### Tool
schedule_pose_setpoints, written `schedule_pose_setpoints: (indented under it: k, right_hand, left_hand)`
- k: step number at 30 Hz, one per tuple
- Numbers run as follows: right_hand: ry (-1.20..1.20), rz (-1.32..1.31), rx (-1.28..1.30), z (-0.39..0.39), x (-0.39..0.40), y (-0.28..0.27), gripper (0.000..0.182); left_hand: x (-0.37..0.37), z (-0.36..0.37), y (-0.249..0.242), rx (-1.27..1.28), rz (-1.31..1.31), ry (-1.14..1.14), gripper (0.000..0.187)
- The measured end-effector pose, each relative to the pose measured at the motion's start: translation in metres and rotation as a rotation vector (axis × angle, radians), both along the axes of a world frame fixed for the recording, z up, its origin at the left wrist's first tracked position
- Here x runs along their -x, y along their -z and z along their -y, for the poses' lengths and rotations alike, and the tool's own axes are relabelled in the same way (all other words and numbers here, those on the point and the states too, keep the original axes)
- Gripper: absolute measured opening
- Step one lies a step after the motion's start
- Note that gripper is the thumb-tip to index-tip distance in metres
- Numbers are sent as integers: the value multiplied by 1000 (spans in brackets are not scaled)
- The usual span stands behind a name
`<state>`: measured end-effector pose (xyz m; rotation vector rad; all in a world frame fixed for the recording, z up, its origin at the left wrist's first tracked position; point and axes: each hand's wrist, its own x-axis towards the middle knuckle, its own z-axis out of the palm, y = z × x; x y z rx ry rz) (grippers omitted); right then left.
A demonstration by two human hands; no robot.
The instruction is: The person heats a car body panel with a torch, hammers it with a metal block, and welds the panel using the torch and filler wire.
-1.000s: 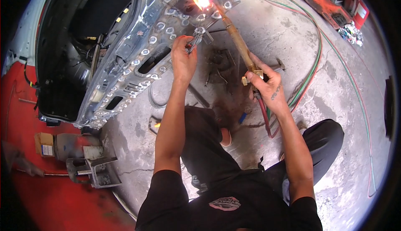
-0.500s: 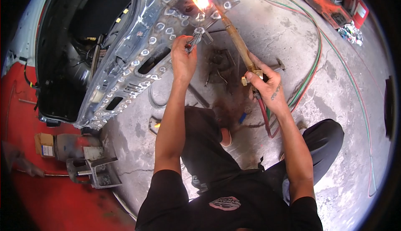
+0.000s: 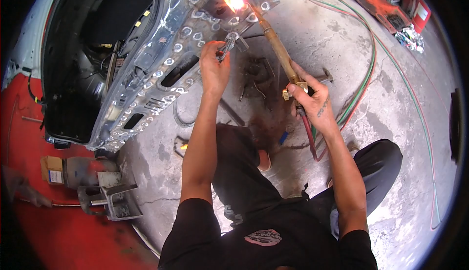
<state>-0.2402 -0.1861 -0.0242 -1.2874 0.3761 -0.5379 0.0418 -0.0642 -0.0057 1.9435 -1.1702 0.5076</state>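
My right hand (image 3: 312, 96) is wrapped around a brass gas torch (image 3: 277, 46) near its valve knob. The torch's tip points up to a bright glowing spot with an orange flame on a bare metal car body panel (image 3: 178, 48). Between the fingers of my left hand (image 3: 215, 69) is a looped bundle of thin metal wire (image 3: 227, 45), its upper end close below the flame. Rows of round weld marks run along the panel. A red and green hose pair (image 3: 309, 132) leads down from the torch.
Hoses (image 3: 373, 65) curve across the concrete floor (image 3: 391, 172) at right. A hammer (image 3: 326, 75) lies beyond my right hand. At lower left are a metal bracket (image 3: 117, 202) and a cylinder (image 3: 88, 172) by a red surface. An orange-red metal part (image 3: 376, 4) lies at upper right.
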Motion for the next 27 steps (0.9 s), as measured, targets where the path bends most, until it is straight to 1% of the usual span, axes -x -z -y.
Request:
schedule_pose_setpoints:
  k: [7,19,22,27]
  right_hand:
    - [1,-2,-4,-1,0,0,59]
    - [13,3,-7,-2,0,0,58]
    - [8,4,-7,-1,0,1,58]
    - [-2,-8,-1,0,0,1,58]
  left_hand:
    - [4,1,-3,-10,32,-4,28]
    - [9,3,-8,-4,-45,-14,28]
    - [9,3,-5,36,-41,-1,28]
    - [4,0,-3,-4,18,-22,29]
